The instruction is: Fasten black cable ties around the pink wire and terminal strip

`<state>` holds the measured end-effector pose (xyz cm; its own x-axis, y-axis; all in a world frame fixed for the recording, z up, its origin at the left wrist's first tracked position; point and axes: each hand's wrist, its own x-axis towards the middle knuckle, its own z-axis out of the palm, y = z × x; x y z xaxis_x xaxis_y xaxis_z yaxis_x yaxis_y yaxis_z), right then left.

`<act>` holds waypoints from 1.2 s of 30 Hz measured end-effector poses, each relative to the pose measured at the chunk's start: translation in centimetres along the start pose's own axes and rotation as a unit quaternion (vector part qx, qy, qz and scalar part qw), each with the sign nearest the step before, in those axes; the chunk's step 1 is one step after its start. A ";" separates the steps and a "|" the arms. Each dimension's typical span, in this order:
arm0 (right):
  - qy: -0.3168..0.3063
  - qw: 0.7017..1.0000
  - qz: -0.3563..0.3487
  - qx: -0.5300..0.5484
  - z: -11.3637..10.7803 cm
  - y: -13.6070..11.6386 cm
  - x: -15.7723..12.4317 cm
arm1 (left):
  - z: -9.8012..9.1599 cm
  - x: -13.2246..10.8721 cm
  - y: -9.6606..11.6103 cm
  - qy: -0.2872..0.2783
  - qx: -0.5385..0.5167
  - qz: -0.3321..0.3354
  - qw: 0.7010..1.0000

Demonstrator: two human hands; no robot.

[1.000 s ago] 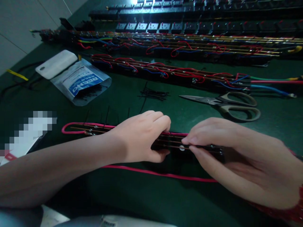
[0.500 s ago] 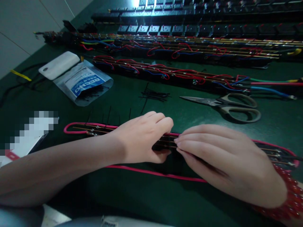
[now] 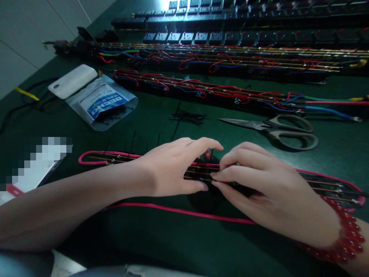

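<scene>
Left of the left hand point(image 3: 175, 167), beside its forearm, lies a blurred white block with a red band point(image 3: 36, 171). Beyond that hand, to its left, are a flat white rounded piece with an oval hole point(image 3: 73, 81) and a clear plastic bag with a blue-and-white label point(image 3: 103, 104). Thin black ties point(image 3: 133, 143) stand up just beyond its wrist. The left hand arches palm down over a long dark strip with copper-coloured rods point(image 3: 198, 174), forefinger lifted, thumb well apart on the near side; whether its hidden fingers grip cannot be told. The strip runs beneath both hands, bare between them. The right hand point(image 3: 265, 188) brings thumb and forefinger almost together at the rods; anything pinched there is hidden.

The raised ties could catch the left wrist if it slid sideways. A pink-red insulated wire point(image 3: 201, 216), slack on the near side of both hands, could be dragged by the right palm, shifting the strip if joined to it. A red bead bracelet point(image 3: 344, 227) on the right wrist might snag the strip's right end.

For movement, green tabletop point(image 3: 161, 238) spreads on the near side of both hands. Beyond the right hand, grey-handled metal scissors point(image 3: 273, 129) limit the reach.
</scene>
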<state>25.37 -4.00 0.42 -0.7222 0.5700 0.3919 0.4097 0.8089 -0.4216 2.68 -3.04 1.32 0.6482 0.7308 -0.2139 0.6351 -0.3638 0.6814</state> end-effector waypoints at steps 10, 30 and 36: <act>0.041 0.994 0.099 -0.007 -0.2 0.4 -0.1 | 0.0 0.2 0.4 0.003 -0.010 -0.011 1.000; 0.071 0.991 0.114 -0.007 -0.1 0.3 -0.2 | -0.1 0.3 0.3 -0.022 0.048 0.010 0.999; 0.068 0.991 0.114 -0.013 -0.1 0.3 -0.1 | -0.1 0.2 0.3 -0.018 0.044 0.020 0.999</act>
<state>25.60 -3.80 0.34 -0.5282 0.7509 0.3964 0.5684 0.6596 -0.4919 2.94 -2.89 1.56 0.6872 0.6940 -0.2149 0.6420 -0.4417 0.6267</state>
